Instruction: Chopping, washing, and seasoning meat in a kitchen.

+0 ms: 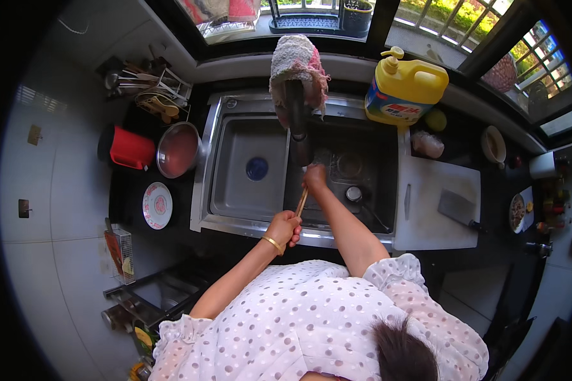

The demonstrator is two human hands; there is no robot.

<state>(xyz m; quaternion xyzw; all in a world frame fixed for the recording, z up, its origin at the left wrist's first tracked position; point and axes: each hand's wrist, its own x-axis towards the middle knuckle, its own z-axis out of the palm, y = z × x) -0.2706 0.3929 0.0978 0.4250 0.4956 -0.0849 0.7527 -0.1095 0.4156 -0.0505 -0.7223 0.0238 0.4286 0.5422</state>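
My left hand (284, 228), with a gold bracelet at the wrist, is closed around the near ends of thin wooden sticks that look like chopsticks (302, 202). Their far ends run into my right hand (316, 176), whose fingers wrap them below the black faucet (301, 147). Water seems to splash just beyond the right fingers, though the faucet hides part of it. Both hands are over the right basin (376, 162) of a steel double sink. A white and pink cloth (298, 52) drapes over the faucet.
The left basin (248, 200) has a blue drain. A yellow detergent jug (405, 85) stands behind the sink. Rightward, a cleaver (457, 208) lies on a white cutting board (419, 233). On the left are a metal bowl (178, 150), a red container (132, 147) and a patterned plate (157, 205).
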